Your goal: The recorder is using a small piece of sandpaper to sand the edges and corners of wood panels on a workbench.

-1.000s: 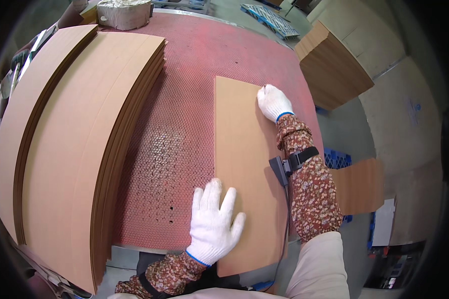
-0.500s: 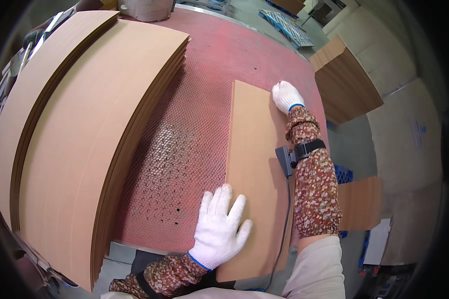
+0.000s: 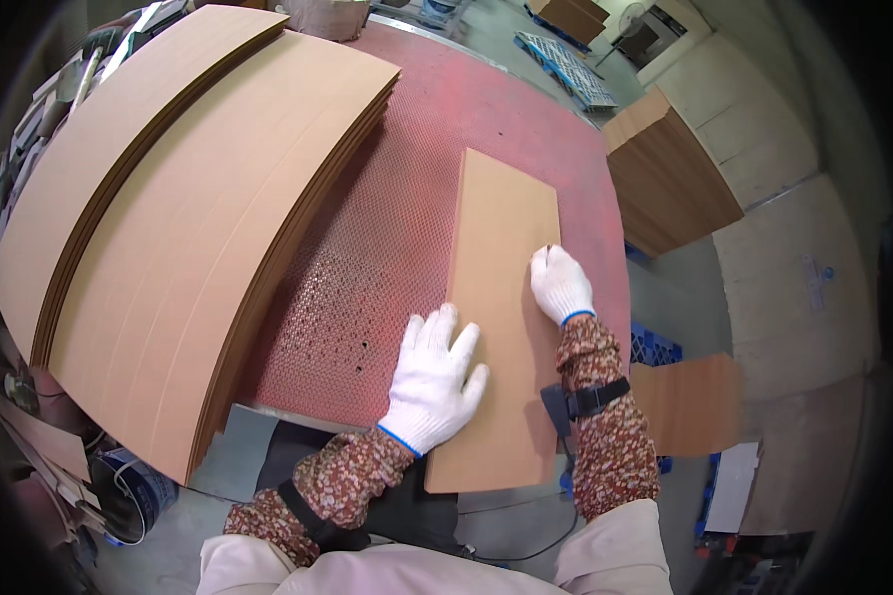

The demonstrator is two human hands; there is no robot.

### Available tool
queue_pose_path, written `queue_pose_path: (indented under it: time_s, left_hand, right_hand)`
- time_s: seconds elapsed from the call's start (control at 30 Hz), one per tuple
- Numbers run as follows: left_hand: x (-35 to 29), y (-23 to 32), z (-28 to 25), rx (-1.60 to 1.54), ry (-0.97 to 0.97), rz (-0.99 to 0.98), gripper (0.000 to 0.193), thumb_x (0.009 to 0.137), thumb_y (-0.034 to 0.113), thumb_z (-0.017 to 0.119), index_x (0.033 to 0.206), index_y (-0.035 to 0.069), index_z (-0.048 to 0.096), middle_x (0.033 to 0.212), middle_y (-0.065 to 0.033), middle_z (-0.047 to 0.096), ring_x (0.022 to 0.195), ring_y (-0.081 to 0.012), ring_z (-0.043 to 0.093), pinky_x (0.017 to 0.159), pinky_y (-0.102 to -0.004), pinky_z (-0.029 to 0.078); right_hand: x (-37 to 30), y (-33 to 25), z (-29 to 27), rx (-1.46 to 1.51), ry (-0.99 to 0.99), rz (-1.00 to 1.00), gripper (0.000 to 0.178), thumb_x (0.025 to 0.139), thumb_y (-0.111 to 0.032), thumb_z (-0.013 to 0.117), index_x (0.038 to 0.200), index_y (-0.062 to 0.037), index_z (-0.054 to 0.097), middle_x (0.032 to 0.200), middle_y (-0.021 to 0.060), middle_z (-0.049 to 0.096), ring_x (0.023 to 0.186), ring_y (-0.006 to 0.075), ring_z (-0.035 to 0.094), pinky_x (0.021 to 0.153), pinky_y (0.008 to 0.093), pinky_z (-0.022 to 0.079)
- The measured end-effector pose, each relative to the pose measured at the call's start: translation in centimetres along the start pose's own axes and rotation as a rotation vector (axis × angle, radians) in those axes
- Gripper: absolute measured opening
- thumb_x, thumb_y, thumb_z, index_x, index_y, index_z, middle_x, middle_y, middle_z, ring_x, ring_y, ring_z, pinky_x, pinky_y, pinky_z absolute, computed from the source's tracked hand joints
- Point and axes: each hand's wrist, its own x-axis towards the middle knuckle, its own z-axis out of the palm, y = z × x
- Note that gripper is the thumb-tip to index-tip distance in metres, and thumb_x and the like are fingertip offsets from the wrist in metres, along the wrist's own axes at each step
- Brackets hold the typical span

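Note:
A long light-brown wooden board (image 3: 496,397) lies lengthwise before me on a red mesh-topped table (image 3: 446,94), its near end jutting past the table's front edge. My left hand (image 3: 432,382), in a white knit glove, rests flat across the board's left edge with fingers spread. On the opposite long edge is my right hand (image 3: 562,282), gloved the same way and closed, its knuckles upward. Whatever those fingers may hold is hidden. The right forearm carries a strapped-on black device (image 3: 558,405) with a cable.
Wide boards in a tall stack (image 3: 208,218) fill the table's left side. Beyond the right edge stand more brown board stacks (image 3: 675,178) and a lower one (image 3: 690,407). A bucket (image 3: 134,496) sits on the floor at lower left. A blue pallet (image 3: 566,69) lies farther back.
My right hand has slid toward me along the board's right edge, from near the far corner to about mid-length. My left hand stays spread on the left edge. The whole view has shifted slightly.

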Motion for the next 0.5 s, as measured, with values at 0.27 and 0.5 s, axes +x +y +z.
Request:
queue_pose_path:
  time_s: [0.27,0.5]
  left_hand:
    - [-1.3,0.2,2.7,0.006,0.034,0.016,0.053,0.092,0.025,0.076,0.137,0.001,0.065,0.149,-0.0342,0.055,0.140,-0.0492,0.052,0.126,-0.0611,0.033]
    - [3.2,1.1,0.0,0.056,0.062,0.033,0.051,0.095,0.028,0.072,0.138,0.000,0.065,0.149,-0.0339,0.055,0.140,-0.0503,0.052,0.126,-0.0597,0.033]
  right_hand:
    - [-14.7,2.5,0.5,-0.009,-0.025,0.044,0.039,0.111,-0.037,0.045,0.109,-0.0025,0.064,0.093,0.0299,0.075,0.089,0.0516,0.074,0.081,0.0622,0.060]
    - [-21.3,0.8,-5.0,0.009,-0.093,-0.012,0.032,0.112,-0.032,0.047,0.110,-0.0044,0.062,0.087,0.0257,0.073,0.081,0.0480,0.074,0.071,0.0593,0.060]
